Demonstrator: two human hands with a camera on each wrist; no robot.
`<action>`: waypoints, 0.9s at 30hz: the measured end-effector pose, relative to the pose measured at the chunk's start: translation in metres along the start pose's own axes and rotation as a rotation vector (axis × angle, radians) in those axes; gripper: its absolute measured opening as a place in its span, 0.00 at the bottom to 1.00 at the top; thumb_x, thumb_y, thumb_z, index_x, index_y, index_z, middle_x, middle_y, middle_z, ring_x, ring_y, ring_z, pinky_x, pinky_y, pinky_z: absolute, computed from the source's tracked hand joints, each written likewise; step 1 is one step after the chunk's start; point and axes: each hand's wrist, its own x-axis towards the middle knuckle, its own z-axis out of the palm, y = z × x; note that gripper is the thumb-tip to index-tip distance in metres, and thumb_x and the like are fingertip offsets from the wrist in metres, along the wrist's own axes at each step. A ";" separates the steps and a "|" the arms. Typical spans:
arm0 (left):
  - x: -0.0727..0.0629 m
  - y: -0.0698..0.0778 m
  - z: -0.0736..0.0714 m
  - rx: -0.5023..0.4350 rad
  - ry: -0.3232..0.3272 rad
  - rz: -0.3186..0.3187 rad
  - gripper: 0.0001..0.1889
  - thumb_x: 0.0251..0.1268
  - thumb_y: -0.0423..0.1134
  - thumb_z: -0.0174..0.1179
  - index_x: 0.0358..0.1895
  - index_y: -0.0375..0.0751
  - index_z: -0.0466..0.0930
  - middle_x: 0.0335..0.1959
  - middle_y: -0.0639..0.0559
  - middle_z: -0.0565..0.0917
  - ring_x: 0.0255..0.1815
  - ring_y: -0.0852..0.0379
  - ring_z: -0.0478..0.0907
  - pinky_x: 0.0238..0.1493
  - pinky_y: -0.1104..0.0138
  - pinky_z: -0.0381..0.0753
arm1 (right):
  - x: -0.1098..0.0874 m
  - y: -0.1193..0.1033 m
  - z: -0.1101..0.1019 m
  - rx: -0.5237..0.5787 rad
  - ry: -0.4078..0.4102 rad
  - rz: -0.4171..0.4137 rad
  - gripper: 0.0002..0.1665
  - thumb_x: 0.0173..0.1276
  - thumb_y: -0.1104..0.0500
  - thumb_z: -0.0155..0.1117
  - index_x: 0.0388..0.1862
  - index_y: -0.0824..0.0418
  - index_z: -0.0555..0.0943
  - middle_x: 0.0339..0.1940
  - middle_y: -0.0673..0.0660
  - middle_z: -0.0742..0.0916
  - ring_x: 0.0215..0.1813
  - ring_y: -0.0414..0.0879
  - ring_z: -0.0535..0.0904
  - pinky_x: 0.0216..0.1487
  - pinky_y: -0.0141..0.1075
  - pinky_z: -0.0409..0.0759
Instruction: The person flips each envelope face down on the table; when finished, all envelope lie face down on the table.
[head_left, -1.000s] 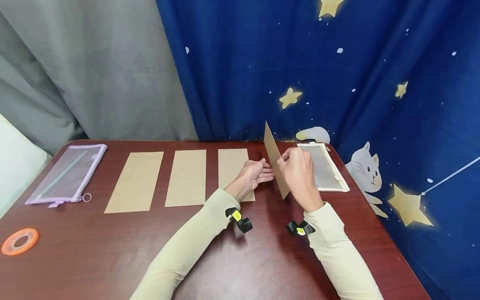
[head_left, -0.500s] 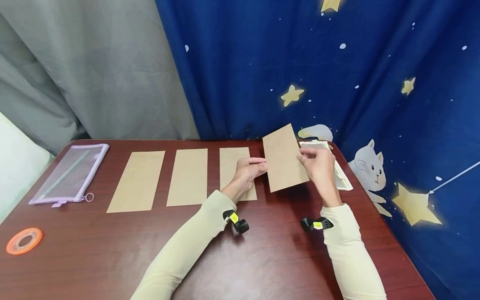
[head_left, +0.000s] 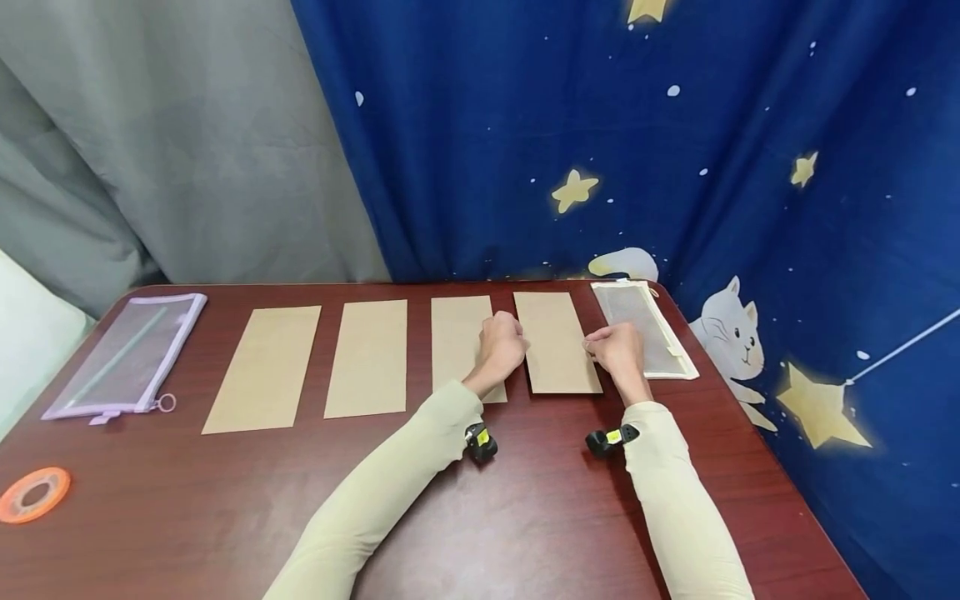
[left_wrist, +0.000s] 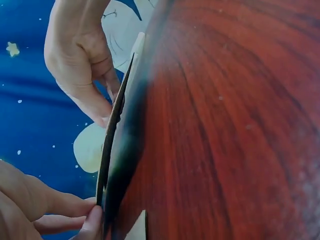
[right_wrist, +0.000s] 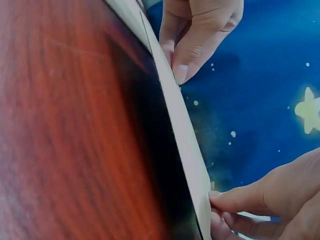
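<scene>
A brown kraft-paper rectangle [head_left: 557,342] lies nearly level just over the tabletop, a dark shadow under its front edge. Whether it is a single sheet or folded, I cannot tell. My left hand [head_left: 501,346] pinches its left edge between thumb and fingers, passing over part of a similar rectangle [head_left: 456,333] on the table. On the opposite edge, my right hand [head_left: 621,348] pinches it with thumb and fingertips. In the left wrist view the paper [left_wrist: 107,145] shows edge-on between both hands; the right wrist view shows its narrow pale face [right_wrist: 182,130].
Two more brown rectangles, one in the middle [head_left: 367,358] and one farther left [head_left: 262,371], lie in the same row. A white-edged mesh pouch [head_left: 648,329] is at right, a purple zip pouch [head_left: 127,354] at far left. An orange tape roll [head_left: 18,504] sits at front left.
The paper rectangle has gone from steeply upright to nearly flat and low over the table. My left hand has come to its left edge, and both hands have lowered with it.
</scene>
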 end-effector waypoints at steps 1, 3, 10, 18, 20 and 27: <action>-0.001 0.000 0.000 0.018 -0.003 0.016 0.25 0.53 0.20 0.55 0.11 0.47 0.53 0.14 0.57 0.50 0.18 0.60 0.46 0.18 0.71 0.47 | 0.000 0.000 0.003 -0.012 -0.003 -0.001 0.08 0.61 0.64 0.70 0.35 0.69 0.90 0.27 0.63 0.91 0.15 0.30 0.74 0.19 0.22 0.74; -0.002 -0.001 -0.001 0.052 -0.008 0.033 0.26 0.50 0.18 0.51 0.13 0.50 0.47 0.16 0.57 0.45 0.19 0.58 0.44 0.18 0.70 0.45 | 0.000 0.000 0.008 -0.036 -0.003 -0.012 0.08 0.60 0.64 0.71 0.34 0.69 0.90 0.29 0.64 0.91 0.15 0.33 0.76 0.20 0.23 0.73; -0.003 -0.006 -0.003 0.156 -0.001 0.028 0.24 0.54 0.19 0.46 0.15 0.50 0.49 0.18 0.55 0.51 0.20 0.53 0.59 0.15 0.69 0.61 | 0.000 -0.006 0.021 -0.128 0.042 -0.117 0.06 0.58 0.66 0.70 0.31 0.67 0.91 0.32 0.64 0.91 0.35 0.58 0.86 0.27 0.31 0.76; 0.000 -0.011 -0.015 0.172 0.021 0.031 0.27 0.63 0.27 0.58 0.10 0.48 0.54 0.13 0.57 0.54 0.19 0.55 0.61 0.18 0.69 0.66 | -0.003 -0.011 0.033 -0.134 0.053 -0.167 0.12 0.62 0.65 0.70 0.42 0.70 0.89 0.41 0.68 0.90 0.47 0.65 0.86 0.47 0.50 0.85; -0.001 -0.010 -0.022 0.192 0.020 0.037 0.28 0.66 0.34 0.62 0.10 0.46 0.59 0.11 0.57 0.55 0.18 0.56 0.61 0.19 0.68 0.66 | -0.007 -0.007 0.027 -0.151 0.059 -0.198 0.15 0.64 0.63 0.69 0.46 0.71 0.88 0.42 0.69 0.90 0.48 0.65 0.85 0.50 0.53 0.84; -0.008 -0.025 -0.089 0.409 -0.148 0.201 0.24 0.71 0.47 0.63 0.64 0.37 0.80 0.63 0.40 0.82 0.61 0.39 0.81 0.66 0.52 0.80 | -0.012 0.022 -0.035 -0.272 -0.069 -0.487 0.20 0.71 0.57 0.65 0.54 0.72 0.84 0.43 0.67 0.90 0.48 0.61 0.86 0.52 0.53 0.84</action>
